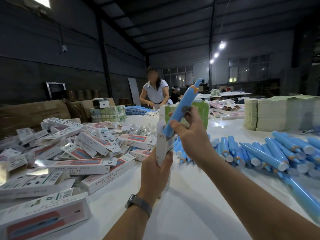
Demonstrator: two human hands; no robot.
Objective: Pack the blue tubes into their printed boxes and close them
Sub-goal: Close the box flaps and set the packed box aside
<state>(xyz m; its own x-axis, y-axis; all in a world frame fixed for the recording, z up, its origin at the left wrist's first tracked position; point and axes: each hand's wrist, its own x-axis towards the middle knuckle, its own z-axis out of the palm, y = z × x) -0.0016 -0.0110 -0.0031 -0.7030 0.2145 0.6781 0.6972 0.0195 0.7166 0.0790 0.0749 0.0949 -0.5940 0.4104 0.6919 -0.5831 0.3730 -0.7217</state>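
My right hand (188, 130) grips a blue tube (183, 104) that tilts up to the right, its orange-collared tip highest. The tube's lower end sits in the open top of a white printed box (161, 149), which my left hand (155, 168) holds upright from below. The box's top flap stands open to the left of the tube. A heap of blue tubes (270, 155) lies on the white table to the right. Closed printed boxes (83, 153) are piled on the left.
Stacks of flat green-white cartons (280, 113) stand at the back right, and a green box (200, 110) stands behind my hands. A person (155, 90) works at the far end of the table (181, 210). Brown cartons (34, 111) sit at the left.
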